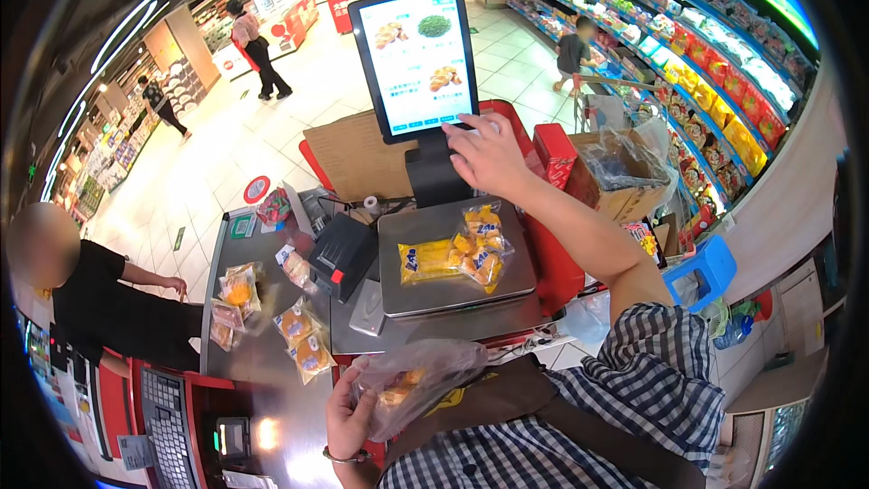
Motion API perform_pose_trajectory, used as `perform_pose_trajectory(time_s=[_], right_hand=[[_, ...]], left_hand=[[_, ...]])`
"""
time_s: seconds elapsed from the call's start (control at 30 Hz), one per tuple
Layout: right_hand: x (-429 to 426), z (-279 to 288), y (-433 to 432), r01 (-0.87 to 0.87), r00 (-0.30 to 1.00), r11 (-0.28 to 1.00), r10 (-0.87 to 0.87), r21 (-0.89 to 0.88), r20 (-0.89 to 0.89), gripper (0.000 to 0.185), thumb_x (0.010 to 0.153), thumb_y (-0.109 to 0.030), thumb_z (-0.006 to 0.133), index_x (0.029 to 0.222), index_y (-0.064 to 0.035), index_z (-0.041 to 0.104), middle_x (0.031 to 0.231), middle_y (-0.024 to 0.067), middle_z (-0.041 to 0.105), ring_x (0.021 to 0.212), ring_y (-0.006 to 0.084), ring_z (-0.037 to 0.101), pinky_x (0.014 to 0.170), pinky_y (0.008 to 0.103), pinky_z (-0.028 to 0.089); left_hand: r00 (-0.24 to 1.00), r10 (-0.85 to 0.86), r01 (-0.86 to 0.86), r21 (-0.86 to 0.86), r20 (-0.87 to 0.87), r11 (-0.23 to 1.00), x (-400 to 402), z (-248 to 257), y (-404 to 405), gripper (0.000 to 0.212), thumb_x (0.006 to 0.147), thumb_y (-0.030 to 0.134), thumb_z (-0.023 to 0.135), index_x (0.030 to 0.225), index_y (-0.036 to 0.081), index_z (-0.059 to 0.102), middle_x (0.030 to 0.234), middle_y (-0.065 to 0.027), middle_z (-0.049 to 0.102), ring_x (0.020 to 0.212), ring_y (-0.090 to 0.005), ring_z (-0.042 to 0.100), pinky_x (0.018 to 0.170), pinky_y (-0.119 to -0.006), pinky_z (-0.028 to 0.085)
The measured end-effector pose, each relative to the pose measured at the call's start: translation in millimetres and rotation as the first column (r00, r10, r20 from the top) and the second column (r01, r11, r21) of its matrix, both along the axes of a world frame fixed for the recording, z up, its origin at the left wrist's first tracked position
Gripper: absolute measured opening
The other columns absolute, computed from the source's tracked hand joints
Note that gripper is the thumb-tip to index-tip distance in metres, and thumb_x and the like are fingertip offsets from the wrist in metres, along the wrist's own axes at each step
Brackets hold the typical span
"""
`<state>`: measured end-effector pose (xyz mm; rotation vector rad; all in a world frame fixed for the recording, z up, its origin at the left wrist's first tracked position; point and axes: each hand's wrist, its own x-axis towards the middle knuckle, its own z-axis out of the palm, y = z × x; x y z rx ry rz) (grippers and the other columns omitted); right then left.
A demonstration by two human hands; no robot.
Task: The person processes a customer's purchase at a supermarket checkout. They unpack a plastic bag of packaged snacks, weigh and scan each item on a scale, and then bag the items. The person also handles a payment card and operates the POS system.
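With my left hand I hold a translucent plastic bag that has packaged bread pieces inside, close to my apron. My right hand reaches up to the lower edge of a lit touchscreen, fingers spread and empty, a fingertip at or near the row of buttons. Below the screen, a metal weighing plate bears small wrapped breads and a long yellow packet. A black label printer stands left of the plate. Bagged round buns lie on the steel counter.
More packaged breads lie at the counter's left. A person in black stands beyond it, near a keyboard. A red box and a cardboard box with plastic stand right of the screen. Snack shelves line the right side.
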<state>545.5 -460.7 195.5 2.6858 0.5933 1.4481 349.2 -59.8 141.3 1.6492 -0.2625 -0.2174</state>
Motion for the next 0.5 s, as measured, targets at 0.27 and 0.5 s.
perform_pose_trajectory(time_s=[0.27,0.5], right_hand=[[7.2,-8.9,-2.8,0.131,0.991,0.99,-0.13,-0.06,0.022,0.022,0.08,-0.019,0.064,0.1,-0.0102,0.06,0.124,0.0023,0.059,0.119,0.0215,0.048,0.092,0.0413,0.035],[17.9,5.4,30.6,0.008,0.999,0.999,-0.006,-0.04,0.044,0.02,0.079,-0.021,0.065,0.094,-0.0099,0.059,0.123,0.0028,0.06,0.113,0.021,0.05,0.086,0.0393,0.035]], left_hand=[[0.997,-0.062,0.061,-0.025,-0.049,0.998,4.6,-4.4,4.8,0.043,0.088,0.002,0.055,0.13,-0.003,0.046,0.132,-0.0133,0.05,0.124,-0.0221,0.045,0.105,-0.034,0.033],[0.997,-0.066,0.067,0.031,-0.029,0.997,9.3,-1.6,3.1,0.044,0.09,0.006,0.059,0.131,-0.003,0.046,0.129,-0.0118,0.053,0.119,-0.0202,0.049,0.102,-0.032,0.036]])
